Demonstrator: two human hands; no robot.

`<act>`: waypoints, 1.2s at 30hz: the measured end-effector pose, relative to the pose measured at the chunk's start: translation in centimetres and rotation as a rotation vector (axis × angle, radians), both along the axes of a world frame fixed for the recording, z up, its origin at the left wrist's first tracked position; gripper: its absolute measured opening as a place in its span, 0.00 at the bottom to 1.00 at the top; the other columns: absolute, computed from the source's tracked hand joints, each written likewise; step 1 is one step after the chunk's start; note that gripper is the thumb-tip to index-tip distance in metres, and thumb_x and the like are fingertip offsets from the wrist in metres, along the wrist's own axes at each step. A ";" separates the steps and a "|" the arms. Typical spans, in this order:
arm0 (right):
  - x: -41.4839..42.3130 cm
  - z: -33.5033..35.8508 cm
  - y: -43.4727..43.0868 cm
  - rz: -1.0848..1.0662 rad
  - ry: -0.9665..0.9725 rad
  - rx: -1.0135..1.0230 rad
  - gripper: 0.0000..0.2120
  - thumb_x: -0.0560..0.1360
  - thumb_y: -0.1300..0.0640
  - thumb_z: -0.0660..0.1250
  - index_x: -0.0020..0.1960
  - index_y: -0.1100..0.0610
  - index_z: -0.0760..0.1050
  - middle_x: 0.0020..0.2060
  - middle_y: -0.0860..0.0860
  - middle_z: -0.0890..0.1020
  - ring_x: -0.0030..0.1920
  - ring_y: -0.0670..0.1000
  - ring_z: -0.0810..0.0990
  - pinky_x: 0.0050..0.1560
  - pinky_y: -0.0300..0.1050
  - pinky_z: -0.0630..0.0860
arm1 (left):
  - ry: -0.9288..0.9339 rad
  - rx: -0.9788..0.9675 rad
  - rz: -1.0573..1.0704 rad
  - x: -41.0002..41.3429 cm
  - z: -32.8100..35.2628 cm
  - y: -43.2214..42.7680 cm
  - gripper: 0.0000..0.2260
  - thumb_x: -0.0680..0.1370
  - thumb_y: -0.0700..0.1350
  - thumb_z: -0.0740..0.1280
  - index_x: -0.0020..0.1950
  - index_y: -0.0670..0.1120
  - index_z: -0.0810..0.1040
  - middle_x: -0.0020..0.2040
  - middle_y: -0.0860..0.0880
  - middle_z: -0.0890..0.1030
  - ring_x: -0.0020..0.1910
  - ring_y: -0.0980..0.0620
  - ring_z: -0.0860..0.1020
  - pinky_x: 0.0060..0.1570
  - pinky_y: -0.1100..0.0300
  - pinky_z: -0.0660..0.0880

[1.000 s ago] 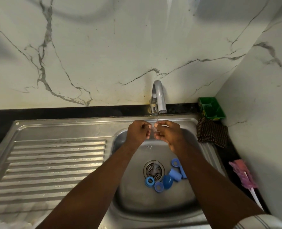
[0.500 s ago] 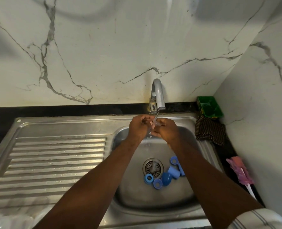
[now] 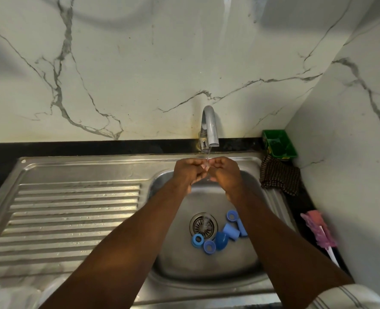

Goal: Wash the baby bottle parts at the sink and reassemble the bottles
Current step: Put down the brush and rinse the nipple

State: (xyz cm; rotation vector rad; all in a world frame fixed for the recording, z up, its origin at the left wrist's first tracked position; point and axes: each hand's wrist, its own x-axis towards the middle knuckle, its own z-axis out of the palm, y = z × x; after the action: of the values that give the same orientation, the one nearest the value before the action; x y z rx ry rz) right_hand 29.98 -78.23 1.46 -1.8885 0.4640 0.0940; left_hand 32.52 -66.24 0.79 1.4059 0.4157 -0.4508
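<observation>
Fingers of left hand (image 3: 188,172) and right hand (image 3: 225,175) pinch a small clear part (image 3: 207,172) under the tap (image 3: 210,128).

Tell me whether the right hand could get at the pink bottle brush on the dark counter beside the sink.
Probably yes: the pink bottle brush lies uncovered, nothing between, though the right hand is busy pinching a small clear part.

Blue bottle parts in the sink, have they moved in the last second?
No. The blue bottle parts lie in the same cluster against the drain, along its lower and right edge, as before.
</observation>
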 end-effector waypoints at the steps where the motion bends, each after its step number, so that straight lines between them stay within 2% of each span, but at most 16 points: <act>1: 0.3 -0.1 0.0 0.013 -0.022 -0.096 0.06 0.73 0.59 0.74 0.45 0.50 0.79 0.43 0.51 0.85 0.46 0.54 0.84 0.53 0.55 0.82 | -0.032 0.045 0.001 0.2 -0.2 0.1 0.04 0.76 0.35 0.71 0.50 0.41 0.84 0.49 0.42 0.86 0.49 0.46 0.85 0.52 0.53 0.83; 3: 0.9 -0.5 -0.2 0.046 -0.040 -0.281 0.05 0.72 0.57 0.75 0.44 0.49 0.81 0.43 0.49 0.85 0.45 0.51 0.84 0.53 0.53 0.81 | -0.077 0.107 -0.022 0.3 -0.2 0.5 0.04 0.77 0.35 0.71 0.50 0.40 0.84 0.49 0.42 0.86 0.48 0.46 0.85 0.53 0.52 0.82; 4: 1.0 -0.3 -0.2 0.064 -0.044 -0.307 0.04 0.72 0.58 0.75 0.45 0.50 0.82 0.44 0.49 0.85 0.45 0.50 0.83 0.54 0.52 0.81 | -0.095 0.142 -0.031 0.3 -0.2 0.8 0.04 0.76 0.36 0.72 0.50 0.40 0.85 0.48 0.42 0.86 0.47 0.46 0.86 0.53 0.51 0.83; 9: -0.4 0.7 0.8 0.134 -0.010 -0.031 0.08 0.73 0.61 0.75 0.52 0.58 0.83 0.46 0.55 0.86 0.47 0.54 0.85 0.53 0.50 0.82 | -0.169 0.340 -0.019 -0.4 0.4 1.9 0.03 0.74 0.42 0.76 0.45 0.44 0.84 0.42 0.44 0.86 0.42 0.45 0.86 0.47 0.53 0.84; 11: -1.0 0.9 1.2 0.124 0.016 0.065 0.06 0.74 0.64 0.74 0.49 0.57 0.82 0.47 0.57 0.86 0.45 0.54 0.86 0.49 0.48 0.84 | -0.184 0.381 -0.018 -0.9 0.4 2.0 0.04 0.75 0.42 0.75 0.46 0.43 0.84 0.42 0.44 0.86 0.41 0.47 0.85 0.48 0.50 0.84; 13: -1.9 1.1 1.6 0.115 0.021 0.092 0.07 0.74 0.66 0.72 0.46 0.55 0.80 0.46 0.59 0.85 0.43 0.56 0.86 0.47 0.50 0.84 | -0.161 0.358 -0.006 -1.9 0.5 2.6 0.05 0.78 0.42 0.72 0.48 0.41 0.85 0.41 0.42 0.86 0.40 0.46 0.85 0.47 0.48 0.84; 15: -2.7 1.0 1.5 0.129 0.033 0.084 0.06 0.75 0.64 0.72 0.46 0.55 0.79 0.44 0.59 0.85 0.42 0.57 0.86 0.45 0.52 0.84 | -0.122 0.266 -0.025 -3.1 0.8 3.2 0.06 0.80 0.41 0.69 0.51 0.40 0.85 0.43 0.42 0.86 0.40 0.47 0.84 0.47 0.50 0.84; 18: -4.3 0.8 1.0 0.120 0.037 0.162 0.07 0.73 0.60 0.74 0.50 0.58 0.80 0.41 0.56 0.86 0.39 0.52 0.86 0.39 0.44 0.83 | -0.139 0.167 -0.107 -5.8 1.0 3.5 0.07 0.79 0.40 0.70 0.55 0.43 0.84 0.47 0.46 0.86 0.45 0.49 0.85 0.48 0.57 0.83; 19: -5.0 0.9 1.0 0.121 0.041 0.183 0.08 0.73 0.60 0.74 0.51 0.59 0.80 0.42 0.55 0.86 0.40 0.51 0.86 0.39 0.42 0.82 | -0.157 0.180 -0.107 -6.9 0.9 3.6 0.07 0.78 0.40 0.71 0.56 0.44 0.84 0.48 0.46 0.86 0.47 0.50 0.85 0.49 0.57 0.83; 23: -6.6 0.6 0.8 0.123 0.041 0.215 0.06 0.72 0.56 0.76 0.46 0.57 0.81 0.43 0.57 0.86 0.43 0.54 0.87 0.45 0.48 0.83 | -0.195 0.208 -0.036 -9.0 -0.1 3.0 0.06 0.77 0.40 0.72 0.54 0.42 0.83 0.49 0.43 0.86 0.48 0.47 0.85 0.54 0.48 0.82; 27: -7.5 0.6 1.1 0.141 0.057 0.172 0.11 0.74 0.48 0.74 0.47 0.55 0.82 0.42 0.54 0.87 0.41 0.54 0.87 0.42 0.50 0.84 | -0.275 0.302 0.082 -10.3 -0.3 2.1 0.03 0.80 0.41 0.69 0.48 0.44 0.83 0.44 0.44 0.85 0.40 0.51 0.83 0.45 0.56 0.83; 30: -8.5 1.3 1.4 0.122 0.019 0.125 0.11 0.76 0.47 0.72 0.48 0.55 0.81 0.42 0.52 0.87 0.41 0.52 0.87 0.41 0.50 0.85 | -0.369 0.356 0.101 -11.5 0.1 1.6 0.08 0.80 0.42 0.69 0.43 0.52 0.82 0.42 0.47 0.86 0.39 0.51 0.84 0.43 0.53 0.84; 34: -9.2 1.9 1.0 0.115 -0.027 0.066 0.13 0.77 0.47 0.71 0.50 0.57 0.81 0.43 0.55 0.86 0.41 0.52 0.86 0.42 0.47 0.84 | -0.421 0.342 0.075 -12.2 0.8 1.1 0.07 0.80 0.43 0.69 0.46 0.55 0.81 0.43 0.48 0.85 0.41 0.49 0.85 0.45 0.50 0.84; 36: -9.4 2.5 0.6 0.117 -0.058 0.032 0.12 0.78 0.50 0.70 0.51 0.59 0.82 0.43 0.56 0.86 0.42 0.51 0.86 0.44 0.44 0.84 | -0.451 0.336 0.052 -12.2 1.5 1.0 0.05 0.80 0.41 0.70 0.52 0.49 0.84 0.46 0.46 0.86 0.43 0.49 0.85 0.46 0.52 0.84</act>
State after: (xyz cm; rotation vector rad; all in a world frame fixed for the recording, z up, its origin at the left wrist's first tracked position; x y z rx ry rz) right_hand 20.58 -77.62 3.94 -1.8809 0.3107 0.1236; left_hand 20.29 -65.25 2.31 1.7633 0.1615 -0.0103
